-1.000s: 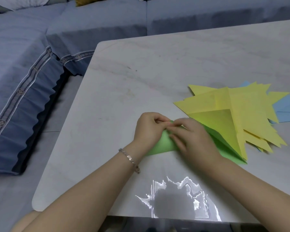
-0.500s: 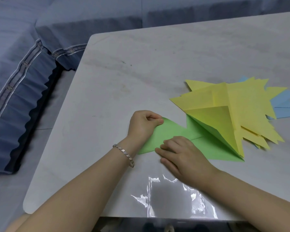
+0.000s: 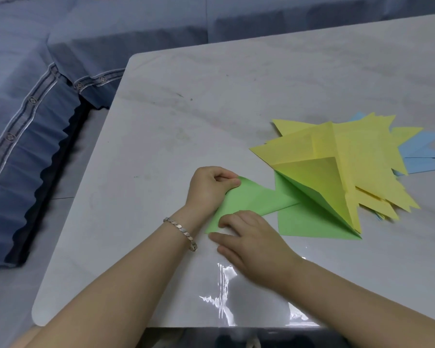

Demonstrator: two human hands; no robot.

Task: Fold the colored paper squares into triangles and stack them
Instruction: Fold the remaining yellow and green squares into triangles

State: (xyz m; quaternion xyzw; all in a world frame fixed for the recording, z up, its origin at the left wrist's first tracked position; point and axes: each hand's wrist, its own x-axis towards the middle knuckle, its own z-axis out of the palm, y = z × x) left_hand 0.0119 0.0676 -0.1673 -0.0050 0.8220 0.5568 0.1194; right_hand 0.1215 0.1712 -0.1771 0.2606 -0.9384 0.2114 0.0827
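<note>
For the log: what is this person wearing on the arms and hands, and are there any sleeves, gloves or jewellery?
No gloves, and no rings show on the left hand or the right hand. No sleeves reach into view. A silver-coloured link bracelet circles the left wrist; the right wrist carries nothing.

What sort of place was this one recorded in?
Probably a home living room: a pale stone-look table stands beside a blue fabric sofa with a pleated skirt, and folded paper triangles lie on it.
</note>
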